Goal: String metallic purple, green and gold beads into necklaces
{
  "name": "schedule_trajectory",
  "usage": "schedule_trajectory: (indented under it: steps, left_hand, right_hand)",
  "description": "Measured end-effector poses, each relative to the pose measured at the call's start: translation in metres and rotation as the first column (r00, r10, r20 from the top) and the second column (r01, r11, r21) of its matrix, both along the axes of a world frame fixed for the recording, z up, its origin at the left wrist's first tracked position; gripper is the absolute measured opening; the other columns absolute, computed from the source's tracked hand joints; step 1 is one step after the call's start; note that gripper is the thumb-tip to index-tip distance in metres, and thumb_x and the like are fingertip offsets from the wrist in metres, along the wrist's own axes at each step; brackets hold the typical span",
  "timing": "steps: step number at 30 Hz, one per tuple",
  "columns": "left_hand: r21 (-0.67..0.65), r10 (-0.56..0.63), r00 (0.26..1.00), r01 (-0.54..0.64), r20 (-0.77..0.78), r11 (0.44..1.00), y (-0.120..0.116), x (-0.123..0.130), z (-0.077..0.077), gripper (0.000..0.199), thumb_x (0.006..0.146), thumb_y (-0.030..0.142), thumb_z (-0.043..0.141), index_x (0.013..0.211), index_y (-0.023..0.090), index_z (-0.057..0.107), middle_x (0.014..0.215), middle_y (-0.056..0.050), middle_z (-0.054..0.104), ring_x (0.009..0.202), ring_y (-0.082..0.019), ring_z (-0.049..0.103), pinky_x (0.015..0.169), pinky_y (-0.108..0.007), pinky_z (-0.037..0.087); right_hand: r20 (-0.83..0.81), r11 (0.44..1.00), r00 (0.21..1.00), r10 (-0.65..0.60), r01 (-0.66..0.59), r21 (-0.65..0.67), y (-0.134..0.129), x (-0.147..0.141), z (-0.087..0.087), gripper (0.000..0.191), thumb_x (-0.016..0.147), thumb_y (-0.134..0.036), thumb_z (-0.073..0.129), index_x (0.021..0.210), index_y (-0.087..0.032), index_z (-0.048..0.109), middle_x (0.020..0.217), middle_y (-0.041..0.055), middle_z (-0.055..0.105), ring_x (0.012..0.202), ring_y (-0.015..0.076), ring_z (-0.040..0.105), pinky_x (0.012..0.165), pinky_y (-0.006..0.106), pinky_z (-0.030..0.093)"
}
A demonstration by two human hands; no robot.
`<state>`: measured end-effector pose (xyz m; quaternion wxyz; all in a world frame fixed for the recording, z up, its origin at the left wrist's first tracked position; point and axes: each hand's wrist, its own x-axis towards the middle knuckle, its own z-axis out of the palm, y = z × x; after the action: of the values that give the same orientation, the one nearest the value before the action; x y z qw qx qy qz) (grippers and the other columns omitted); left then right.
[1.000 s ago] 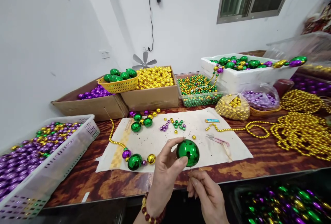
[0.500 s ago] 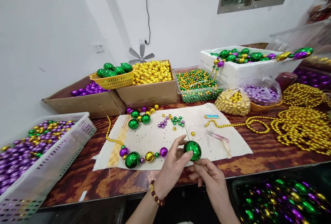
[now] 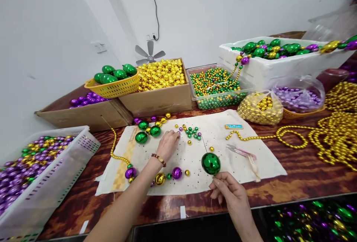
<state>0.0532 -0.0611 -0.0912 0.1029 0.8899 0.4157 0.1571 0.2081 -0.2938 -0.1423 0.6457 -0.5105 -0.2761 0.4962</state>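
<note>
My left hand (image 3: 168, 144) reaches across the white cloth (image 3: 192, 186), its fingertips pinched together at a small purple bead (image 3: 179, 133). More small beads, mostly green (image 3: 192, 132), lie just right of those fingers. My right hand (image 3: 229, 188) is closed at the underside of a large shiny green bead (image 3: 211, 164), gripping the thin needle that runs through it. The needle (image 3: 204, 143) sticks out above the bead, tilted up and left. Under my left forearm lies a strung row with a purple bead (image 3: 176, 173) and a gold bead (image 3: 160, 178); the forearm hides part of it.
Scissors (image 3: 241, 150) and a gold bead strand (image 3: 251, 137) lie on the right. Behind stand a carton of gold beads (image 3: 160, 98), a clear tub (image 3: 223, 102) and a foam box (image 3: 281, 67). A white basket (image 3: 64, 175) of beads stands left.
My left hand has let go of the large green bead and moved left and forward to the small beads. My right hand still holds the needle below the green bead. The view has shifted slightly.
</note>
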Motion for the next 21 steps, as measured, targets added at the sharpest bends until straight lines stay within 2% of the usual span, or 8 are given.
schedule_trajectory:
  steps: [5, 8, 12, 16, 19, 21]
  left_hand:
    - [0.016, -0.171, 0.981, 0.173, -0.088, 0.985, -0.014, 0.02, -0.005, 0.016, 0.089, 0.019, 0.049, 0.098, 0.021, 0.063, 0.099, -0.007, 0.059, 0.099, -0.022, 0.052, 0.089, -0.034, 0.041]
    - [0.031, -0.222, 0.958, 0.231, -0.18, 0.973, -0.017, 0.03, -0.007, 0.014, 0.09, 0.019, 0.048, 0.094, 0.021, 0.061, 0.097, -0.007, 0.057, 0.094, -0.022, 0.053, 0.085, -0.034, 0.042]
    - [0.018, -0.218, 0.953, 0.226, -0.209, 0.974, -0.015, 0.036, -0.011, 0.013, 0.089, 0.017, 0.047, 0.089, 0.02, 0.06, 0.094, -0.007, 0.057, 0.095, -0.023, 0.054, 0.084, -0.034, 0.042]
    - [0.006, -0.193, 0.962, 0.198, -0.19, 0.98, -0.012, 0.033, -0.011, 0.017, 0.091, 0.019, 0.045, 0.099, 0.02, 0.059, 0.098, -0.007, 0.057, 0.093, -0.021, 0.056, 0.08, -0.031, 0.044]
    - [0.001, -0.137, 0.974, 0.139, -0.183, 0.99, -0.011, 0.031, -0.009, 0.02, 0.092, 0.021, 0.044, 0.106, 0.021, 0.057, 0.102, -0.006, 0.058, 0.094, -0.019, 0.057, 0.08, -0.029, 0.045]
    - [0.027, -0.081, 0.969, 0.09, -0.231, 0.996, -0.011, 0.032, -0.008, 0.018, 0.092, 0.022, 0.045, 0.104, 0.021, 0.058, 0.101, -0.006, 0.058, 0.095, -0.02, 0.057, 0.082, -0.029, 0.045]
  right_hand:
    - [-0.005, 0.999, 1.0, 0.027, -0.027, -0.017, 0.003, -0.003, -0.006, 0.023, 0.09, -0.039, 0.059, 0.083, -0.018, 0.056, 0.073, 0.002, 0.064, 0.056, 0.0119, 0.057, 0.048, 0.021, 0.038]
    - [-0.017, 0.999, 0.999, 0.035, -0.035, -0.036, 0.005, -0.005, -0.01, 0.024, 0.09, -0.04, 0.06, 0.084, -0.017, 0.056, 0.072, 0.0022, 0.064, 0.055, 0.0117, 0.057, 0.048, 0.021, 0.038]
    - [-0.041, 0.998, 0.999, 0.027, -0.03, -0.06, 0.007, -0.005, -0.012, 0.026, 0.088, -0.043, 0.062, 0.088, -0.017, 0.056, 0.068, 0.0018, 0.064, 0.053, 0.0117, 0.057, 0.047, 0.02, 0.037]
    - [-0.03, 0.997, 0.999, 0.031, -0.033, -0.072, 0.007, -0.003, -0.011, 0.028, 0.088, -0.044, 0.061, 0.084, -0.016, 0.056, 0.067, 0.0021, 0.064, 0.052, 0.0119, 0.058, 0.046, 0.019, 0.038]
    - [-0.03, 0.996, 0.999, 0.042, -0.044, -0.077, 0.006, -0.002, -0.01, 0.028, 0.088, -0.043, 0.061, 0.083, -0.016, 0.056, 0.068, 0.0023, 0.064, 0.052, 0.0115, 0.057, 0.046, 0.019, 0.038]
    - [-0.038, 0.996, 0.998, 0.051, -0.054, -0.074, 0.004, -0.002, -0.011, 0.027, 0.088, -0.043, 0.061, 0.084, -0.017, 0.056, 0.069, 0.0022, 0.064, 0.052, 0.0113, 0.057, 0.046, 0.019, 0.038]
